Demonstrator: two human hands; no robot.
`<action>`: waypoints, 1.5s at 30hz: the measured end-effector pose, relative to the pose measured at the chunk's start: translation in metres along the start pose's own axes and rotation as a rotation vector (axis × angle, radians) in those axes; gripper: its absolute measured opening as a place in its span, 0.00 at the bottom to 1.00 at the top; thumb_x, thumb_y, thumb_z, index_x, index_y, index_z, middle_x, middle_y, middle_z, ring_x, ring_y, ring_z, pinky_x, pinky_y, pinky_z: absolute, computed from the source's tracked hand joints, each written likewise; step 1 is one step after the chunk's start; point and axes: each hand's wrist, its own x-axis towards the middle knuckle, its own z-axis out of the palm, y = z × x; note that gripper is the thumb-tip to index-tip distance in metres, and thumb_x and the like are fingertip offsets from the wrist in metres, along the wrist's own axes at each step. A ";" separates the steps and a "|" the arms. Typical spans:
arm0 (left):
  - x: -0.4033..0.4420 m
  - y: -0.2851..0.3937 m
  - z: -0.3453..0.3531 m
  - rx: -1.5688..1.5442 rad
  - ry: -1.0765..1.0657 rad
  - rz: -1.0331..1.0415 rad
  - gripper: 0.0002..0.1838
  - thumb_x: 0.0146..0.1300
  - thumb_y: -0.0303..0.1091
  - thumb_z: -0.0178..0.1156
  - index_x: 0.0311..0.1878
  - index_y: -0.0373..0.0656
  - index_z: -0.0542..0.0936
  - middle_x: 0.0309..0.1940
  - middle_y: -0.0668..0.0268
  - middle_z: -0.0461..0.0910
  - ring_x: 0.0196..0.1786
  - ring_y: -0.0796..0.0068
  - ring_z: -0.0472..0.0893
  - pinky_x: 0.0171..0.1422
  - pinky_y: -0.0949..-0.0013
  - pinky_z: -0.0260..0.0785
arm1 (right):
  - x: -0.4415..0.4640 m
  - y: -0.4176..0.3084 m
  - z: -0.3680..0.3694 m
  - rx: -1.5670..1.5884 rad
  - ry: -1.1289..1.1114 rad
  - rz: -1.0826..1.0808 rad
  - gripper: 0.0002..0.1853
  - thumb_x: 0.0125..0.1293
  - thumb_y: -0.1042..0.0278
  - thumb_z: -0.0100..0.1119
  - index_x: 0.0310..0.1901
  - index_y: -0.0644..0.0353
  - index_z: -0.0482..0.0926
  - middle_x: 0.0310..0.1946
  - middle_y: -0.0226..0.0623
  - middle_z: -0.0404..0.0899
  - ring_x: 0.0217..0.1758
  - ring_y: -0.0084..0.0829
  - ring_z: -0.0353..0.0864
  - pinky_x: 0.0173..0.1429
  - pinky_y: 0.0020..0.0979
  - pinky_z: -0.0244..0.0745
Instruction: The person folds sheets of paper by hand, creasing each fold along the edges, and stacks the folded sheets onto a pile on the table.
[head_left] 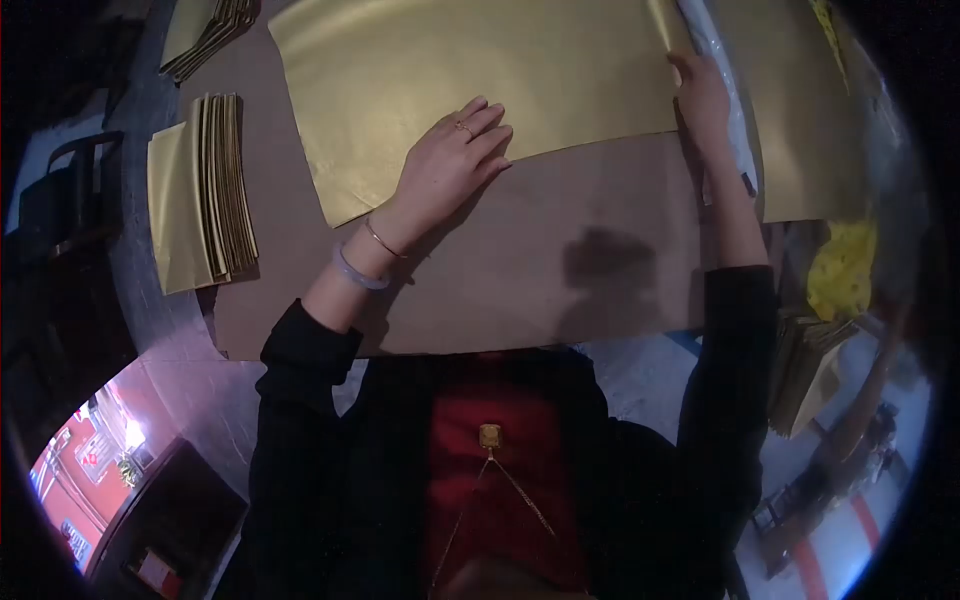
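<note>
A large gold sheet of paper (400, 90) lies on a brown board (480, 290) in front of me. My left hand (455, 155) rests flat on its near edge, palm down, with the fingers stretched out. At the sheet's right side, which curls up a little, my right hand (705, 105) has its thumb and fingers closed on the edge. Part of the right fingers is hidden from this angle. Along the outer side of that hand runs a shiny, clear-looking strip (738, 110).
Folded gold papers stand in a stack (205, 200) at the left, with another stack (205, 35) behind. To the right are a second gold sheet (810, 140), a bright yellow crumpled item (840, 270) and a lower bundle of folded papers (805, 375). Dark furniture (170, 520) stands lower left.
</note>
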 end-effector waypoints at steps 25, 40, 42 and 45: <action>0.005 0.000 0.010 0.018 -0.010 0.062 0.18 0.60 0.35 0.60 0.52 0.44 0.74 0.59 0.62 0.71 0.64 0.57 0.69 0.67 0.56 0.63 | 0.004 0.000 0.002 0.017 0.029 -0.001 0.16 0.59 0.73 0.52 0.47 0.49 0.82 0.43 0.44 0.78 0.45 0.48 0.78 0.48 0.43 0.74; 0.001 -0.006 0.015 0.020 -0.008 0.064 0.20 0.60 0.40 0.60 0.54 0.45 0.73 0.60 0.62 0.71 0.66 0.58 0.67 0.68 0.56 0.62 | 0.010 0.004 0.005 -0.039 -0.001 0.013 0.12 0.65 0.67 0.50 0.46 0.53 0.81 0.41 0.49 0.79 0.46 0.50 0.78 0.49 0.43 0.73; 0.001 -0.006 0.013 0.056 -0.004 0.057 0.18 0.62 0.39 0.59 0.54 0.46 0.75 0.60 0.62 0.71 0.66 0.59 0.68 0.67 0.56 0.63 | 0.010 0.003 0.001 -0.055 0.003 -0.003 0.12 0.65 0.68 0.50 0.47 0.53 0.81 0.42 0.48 0.79 0.47 0.49 0.78 0.49 0.42 0.73; -0.001 -0.011 0.014 0.082 -0.009 0.073 0.17 0.62 0.40 0.59 0.54 0.46 0.75 0.60 0.62 0.72 0.65 0.60 0.69 0.67 0.57 0.64 | 0.009 0.009 0.005 0.005 0.014 0.000 0.13 0.64 0.70 0.50 0.48 0.53 0.80 0.42 0.47 0.80 0.46 0.47 0.78 0.49 0.41 0.73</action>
